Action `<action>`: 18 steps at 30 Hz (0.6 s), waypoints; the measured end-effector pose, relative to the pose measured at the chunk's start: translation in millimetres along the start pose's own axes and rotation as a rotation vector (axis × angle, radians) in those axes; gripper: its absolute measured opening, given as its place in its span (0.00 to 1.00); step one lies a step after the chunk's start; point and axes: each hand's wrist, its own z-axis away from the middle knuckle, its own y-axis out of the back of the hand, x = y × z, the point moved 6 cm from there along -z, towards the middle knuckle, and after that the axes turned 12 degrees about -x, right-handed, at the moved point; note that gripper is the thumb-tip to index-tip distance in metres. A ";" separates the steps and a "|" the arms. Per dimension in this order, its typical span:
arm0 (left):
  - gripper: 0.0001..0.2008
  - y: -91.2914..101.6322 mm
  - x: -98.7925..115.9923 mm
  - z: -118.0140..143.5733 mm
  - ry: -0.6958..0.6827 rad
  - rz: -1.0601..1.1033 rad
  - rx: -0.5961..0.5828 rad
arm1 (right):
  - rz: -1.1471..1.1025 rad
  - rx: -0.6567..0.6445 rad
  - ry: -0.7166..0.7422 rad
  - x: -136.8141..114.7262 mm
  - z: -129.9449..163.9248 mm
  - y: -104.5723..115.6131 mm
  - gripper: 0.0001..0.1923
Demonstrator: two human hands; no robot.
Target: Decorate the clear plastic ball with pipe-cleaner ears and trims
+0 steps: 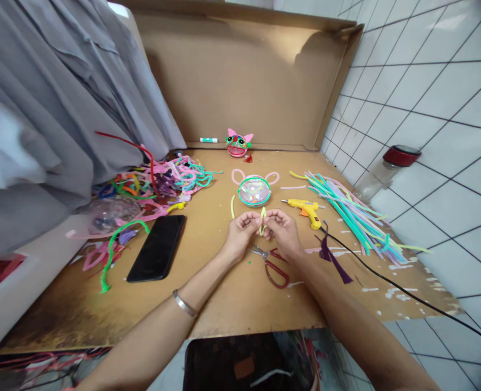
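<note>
Above the tabletop (224,304), just short of the scissors (271,263), your left hand (240,231) and right hand (283,231) both pinch a yellow pipe cleaner (262,219), fingertips close together to control its bend.

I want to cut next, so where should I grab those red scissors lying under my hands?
Probably take the red scissors by the handle loops, coming from the near edge of the table: the loops point toward you, the blades point away under your right hand.
</note>
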 end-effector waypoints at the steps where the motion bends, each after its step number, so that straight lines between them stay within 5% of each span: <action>1: 0.18 0.3 -0.1 0.0 0.000 -0.003 0.003 | 0.004 -0.002 0.002 0.0 0.0 0.0 0.15; 18: 0.18 1.0 -4.2 -0.2 0.024 0.015 0.005 | 0.037 0.011 0.023 -2.7 1.4 -1.3 0.12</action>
